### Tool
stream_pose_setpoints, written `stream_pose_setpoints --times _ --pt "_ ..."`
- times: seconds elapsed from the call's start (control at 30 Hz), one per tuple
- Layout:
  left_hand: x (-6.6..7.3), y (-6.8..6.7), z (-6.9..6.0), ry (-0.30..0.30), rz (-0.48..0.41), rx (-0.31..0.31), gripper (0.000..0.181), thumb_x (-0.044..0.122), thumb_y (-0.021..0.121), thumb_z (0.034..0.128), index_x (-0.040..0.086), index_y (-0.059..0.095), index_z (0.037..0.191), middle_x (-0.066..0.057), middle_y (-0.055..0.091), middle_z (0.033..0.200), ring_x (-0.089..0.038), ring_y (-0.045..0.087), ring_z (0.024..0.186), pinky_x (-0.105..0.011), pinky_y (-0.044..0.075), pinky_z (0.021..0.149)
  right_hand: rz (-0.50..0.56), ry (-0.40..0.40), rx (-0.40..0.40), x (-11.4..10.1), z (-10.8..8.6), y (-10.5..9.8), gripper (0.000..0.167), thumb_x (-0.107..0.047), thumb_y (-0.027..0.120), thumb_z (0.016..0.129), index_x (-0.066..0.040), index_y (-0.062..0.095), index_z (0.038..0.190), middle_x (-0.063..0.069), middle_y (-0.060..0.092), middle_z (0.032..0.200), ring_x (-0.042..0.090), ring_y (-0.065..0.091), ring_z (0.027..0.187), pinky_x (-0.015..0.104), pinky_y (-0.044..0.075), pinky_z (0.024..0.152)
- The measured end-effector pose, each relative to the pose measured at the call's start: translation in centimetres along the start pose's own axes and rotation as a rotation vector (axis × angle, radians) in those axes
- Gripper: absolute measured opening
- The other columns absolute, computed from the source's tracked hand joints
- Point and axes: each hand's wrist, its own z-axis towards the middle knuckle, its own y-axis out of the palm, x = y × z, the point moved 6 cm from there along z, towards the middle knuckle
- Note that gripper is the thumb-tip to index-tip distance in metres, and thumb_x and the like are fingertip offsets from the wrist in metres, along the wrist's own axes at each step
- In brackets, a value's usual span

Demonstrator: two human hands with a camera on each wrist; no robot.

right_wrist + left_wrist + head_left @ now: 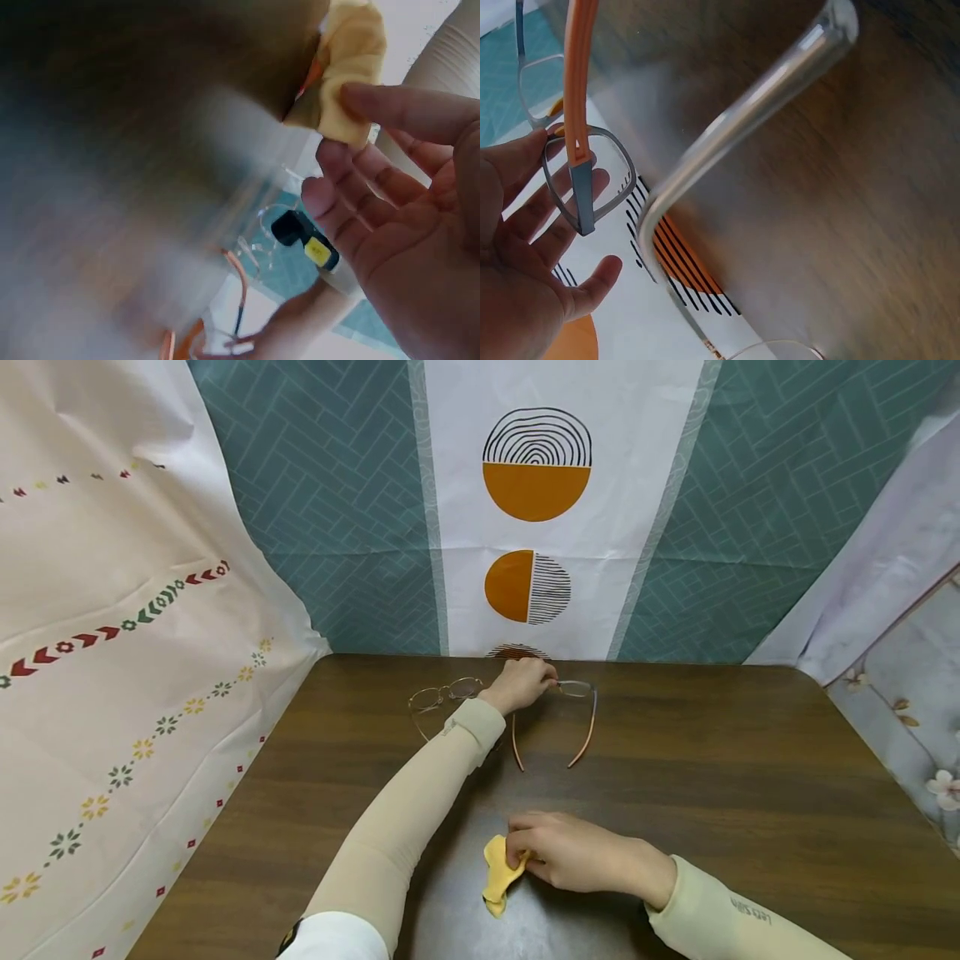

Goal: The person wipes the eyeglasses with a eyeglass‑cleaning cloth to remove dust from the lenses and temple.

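At the far edge of the table, my left hand [519, 685] pinches a pair of eyeglasses [592, 718] by the middle of the front. In the left wrist view, these eyeglasses [576, 82] show a grey frame and orange temples, with thumb and fingertips at the bridge. Thin gold-rimmed eyeglasses [427, 702] lie just left of that hand, partly behind the forearm; their metal temple [705, 154] looms close to the left wrist camera. Nearer the front, my right hand [577, 853] pinches a crumpled yellow cloth [497, 875] at the tabletop.
Both pairs sit on the dark wooden table [712, 760]. A patterned curtain [345, 510] hangs right behind its far edge. White printed fabric [135, 693] borders the left side, and flowered fabric [900, 677] the right.
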Motion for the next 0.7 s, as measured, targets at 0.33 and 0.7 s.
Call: stream_pose_setpoints --times 0.33,0.7 --pt "-0.3 0.2 -0.1 -0.001 0.009 0.004 0.024 0.029 0.059 0.1078 0.019 0.078 0.117 0.003 0.075 0.110 -0.017 0.067 0.107 -0.046 0.048 0.100 -0.143 0.062 -0.124 0.3 -1.2 0.7 0.026 0.003 0.076 0.085 -0.021 0.067 0.091 -0.013 0.050 0.088 0.000 0.047 0.077 0.019 0.046 0.074" --pt "-0.4 0.9 -0.7 -0.034 -0.022 -0.012 0.024 0.030 0.059 0.1077 0.018 0.076 0.121 0.002 0.074 0.116 -0.020 0.066 0.111 -0.049 0.045 0.102 -0.005 0.122 -0.108 1.3 -1.4 -2.7 0.011 -0.012 0.074 0.098 -0.020 0.074 0.105 -0.012 0.059 0.102 -0.003 0.053 0.082 0.019 0.049 0.074"
